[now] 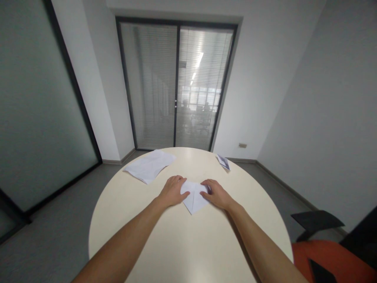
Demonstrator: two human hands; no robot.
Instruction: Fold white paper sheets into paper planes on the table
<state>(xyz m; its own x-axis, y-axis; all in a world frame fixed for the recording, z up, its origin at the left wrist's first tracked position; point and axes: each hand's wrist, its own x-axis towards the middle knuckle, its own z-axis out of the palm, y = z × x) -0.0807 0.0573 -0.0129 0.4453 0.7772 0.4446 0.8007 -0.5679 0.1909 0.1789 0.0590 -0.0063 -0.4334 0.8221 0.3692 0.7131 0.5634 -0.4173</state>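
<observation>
- Two bare hands meet a folded white paper (193, 198) at the middle of a round, pale surface (188, 245); its narrow point faces the near side, and a crease runs from far to near along its middle.
- Small folded piece (224, 162), far right on the surface near the rim: white with a darker grey panel; any print on it is too small to read.
- Left forearm (132, 237): enters from the near left and slants inward to the far side, wrist low over the surface.
- Right forearm (260, 241): enters from the near right and slants inward as a rough mirror of the left.
- Left hand (173, 192): at the paper's left side, palm down; thumb and forefinger are parted, with the thumb tip on the paper and the forefinger at its far left part.
- Right hand (218, 194): at the right side, similarly spread, thumb tip on the paper and forefinger near its far right part. Whether the remaining fingers of either hand pinch an edge cannot be told.
- Larger white sheet (151, 166), far left on the surface: unevenly outlined, well apart from the folded paper.
- Chair (326, 255), near right beside the surface: orange-red seat, black armrest.
- Glazed door (156, 86), beyond the surface: dark frame, horizontal blinds.
</observation>
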